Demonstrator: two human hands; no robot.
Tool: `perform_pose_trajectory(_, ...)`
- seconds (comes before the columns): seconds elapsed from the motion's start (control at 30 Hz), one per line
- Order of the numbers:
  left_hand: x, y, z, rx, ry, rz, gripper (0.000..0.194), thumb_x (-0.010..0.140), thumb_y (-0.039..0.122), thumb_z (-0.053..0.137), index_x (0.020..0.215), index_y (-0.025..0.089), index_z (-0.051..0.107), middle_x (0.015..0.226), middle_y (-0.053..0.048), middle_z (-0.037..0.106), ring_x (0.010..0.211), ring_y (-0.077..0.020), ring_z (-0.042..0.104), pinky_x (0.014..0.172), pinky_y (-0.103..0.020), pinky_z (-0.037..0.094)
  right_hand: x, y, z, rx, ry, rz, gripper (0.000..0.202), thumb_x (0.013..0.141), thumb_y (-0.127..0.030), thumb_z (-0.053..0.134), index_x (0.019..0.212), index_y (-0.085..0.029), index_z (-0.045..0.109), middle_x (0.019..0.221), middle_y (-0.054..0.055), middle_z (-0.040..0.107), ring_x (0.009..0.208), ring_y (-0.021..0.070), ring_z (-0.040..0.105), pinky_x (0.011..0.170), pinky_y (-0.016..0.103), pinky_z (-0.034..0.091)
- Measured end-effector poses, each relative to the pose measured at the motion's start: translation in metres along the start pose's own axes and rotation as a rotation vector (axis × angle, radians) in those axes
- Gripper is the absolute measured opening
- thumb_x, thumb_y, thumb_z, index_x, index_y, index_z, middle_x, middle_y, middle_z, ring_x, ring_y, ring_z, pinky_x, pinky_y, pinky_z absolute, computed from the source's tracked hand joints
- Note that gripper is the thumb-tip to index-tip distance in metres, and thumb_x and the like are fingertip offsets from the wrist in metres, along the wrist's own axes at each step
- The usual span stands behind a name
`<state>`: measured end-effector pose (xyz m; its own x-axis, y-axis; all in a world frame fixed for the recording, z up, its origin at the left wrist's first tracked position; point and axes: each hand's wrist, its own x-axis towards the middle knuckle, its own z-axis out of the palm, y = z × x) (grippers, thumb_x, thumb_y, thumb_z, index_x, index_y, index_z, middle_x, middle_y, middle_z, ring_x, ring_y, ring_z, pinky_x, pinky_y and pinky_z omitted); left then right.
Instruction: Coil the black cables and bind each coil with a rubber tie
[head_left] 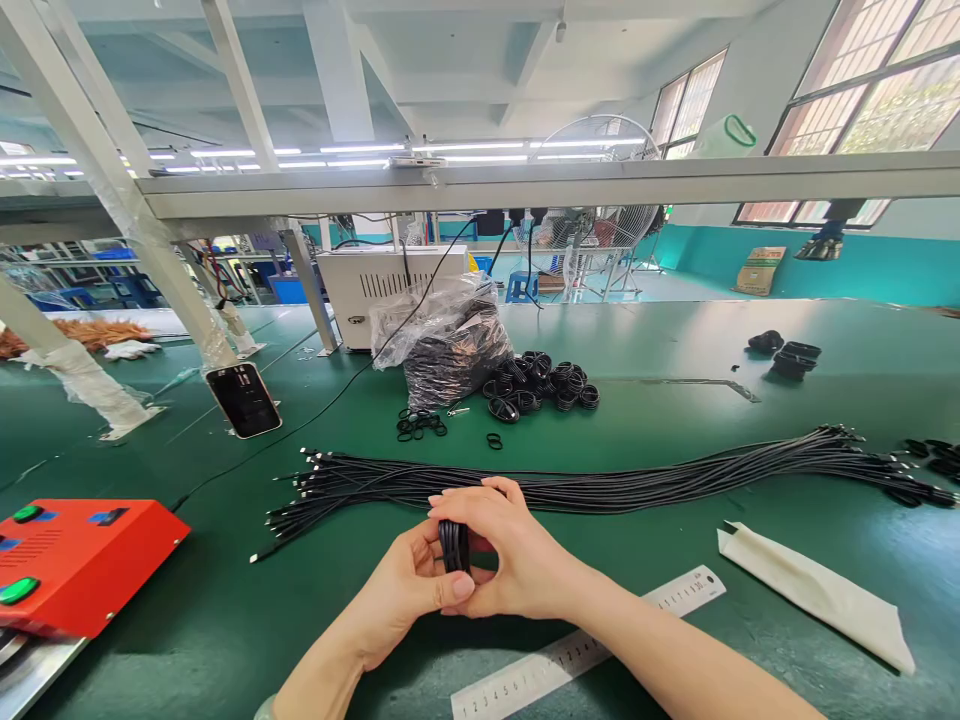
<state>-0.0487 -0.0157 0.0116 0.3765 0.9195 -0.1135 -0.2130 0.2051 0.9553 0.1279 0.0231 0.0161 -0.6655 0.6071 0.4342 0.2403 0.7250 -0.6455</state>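
Between my two hands is a coiled black cable [454, 546], its loops stacked upright. My left hand [409, 580] grips it from the left, thumb across the lower front. Around its right side and top curl the fingers of my right hand [506, 545]. Just beyond my hands lies a long bundle of straight black cables [600, 490] with metal plugs at the left end. Farther back sits a pile of coiled black cables [540, 385] beside a plastic bag [457, 350] of black items. Small black rings [420, 425] lie near the bag.
A steel ruler [540, 675] lies under my right forearm, with a folded cream sheet [814, 595] to its right. At the left stand a red machine [112, 560] with green buttons and a phone [243, 400] against a post. A metal crossbar [525, 187] spans above the bench.
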Motion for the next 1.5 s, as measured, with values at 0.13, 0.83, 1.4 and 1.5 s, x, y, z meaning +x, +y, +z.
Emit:
perform_pose_trajectory(0.13,0.001,0.004,0.0,0.025,0.016,0.009,0.038,0.069,0.029,0.081,0.104,0.018,0.069,0.104,-0.012,0.073,0.096,-0.0288,0.07,0.082,-0.038,0.054,-0.001,0.002,0.003,-0.028,0.005,0.003,0.079,0.062,-0.03,0.084,0.131,-0.031,0.045,0.135,0.009,0.056,0.123,0.0269,0.051,0.108,0.047,0.017)
perform_pose_trajectory(0.83,0.001,0.0,0.0,-0.06,0.094,0.009,0.057,0.066,0.016,0.083,0.116,0.03,0.058,0.102,-0.004,0.07,0.091,-0.0247,0.071,0.077,-0.037,0.057,-0.001,-0.002,-0.016,0.438,-0.073,0.29,0.016,0.088,-0.035,0.061,0.081,-0.021,0.059,0.088,-0.001,0.045,0.072,0.0117,0.053,0.069,0.028,0.048)
perform_pose_trajectory(1.4,-0.003,-0.001,-0.006,-0.139,-0.085,0.093,0.056,0.066,0.01,0.082,0.111,0.034,0.059,0.128,-0.003,0.065,0.092,-0.0273,0.073,0.076,-0.036,0.059,0.004,0.005,-0.033,0.114,-0.135,0.306,0.007,0.088,-0.027,0.061,0.084,-0.021,0.062,0.086,0.001,0.057,0.08,0.0168,0.055,0.071,0.028,0.043)
perform_pose_trajectory(1.5,-0.003,-0.002,-0.005,-0.139,-0.078,0.093,0.056,0.066,0.012,0.082,0.112,0.035,0.059,0.112,-0.002,0.071,0.094,-0.0272,0.072,0.077,-0.035,0.059,0.002,0.008,-0.029,0.389,-0.157,0.348,0.012,0.088,-0.032,0.06,0.093,-0.02,0.061,0.088,0.001,0.058,0.076,0.0148,0.054,0.068,0.027,0.043)
